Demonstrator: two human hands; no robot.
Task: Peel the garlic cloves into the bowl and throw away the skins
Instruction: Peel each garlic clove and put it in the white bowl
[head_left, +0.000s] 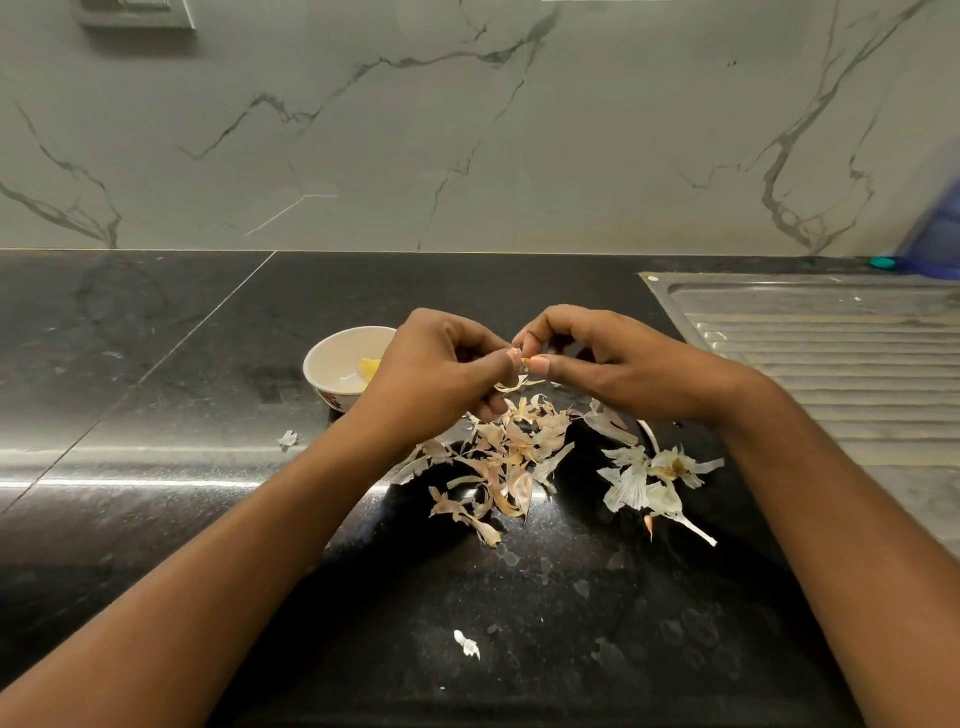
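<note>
My left hand (436, 371) and my right hand (597, 364) meet above the black counter, fingertips pinching a small garlic clove (521, 362) between them; the clove is mostly hidden by my fingers. A strip of skin (511, 385) hangs just under the fingertips. A small white bowl (332, 349) stands left of my left hand, with a peeled yellowish clove (370, 370) inside. A pile of brownish garlic skins (511, 452) lies on the counter below my hands. Whiter papery skins with a stem (652, 480) lie to its right.
A steel sink drainboard (831, 353) fills the right side. Small skin scraps lie at the left (287, 439) and near the front (466, 644). A marble-pattern wall (467, 130) backs the black counter (156, 364). A blue object (935, 234) leans at the far right.
</note>
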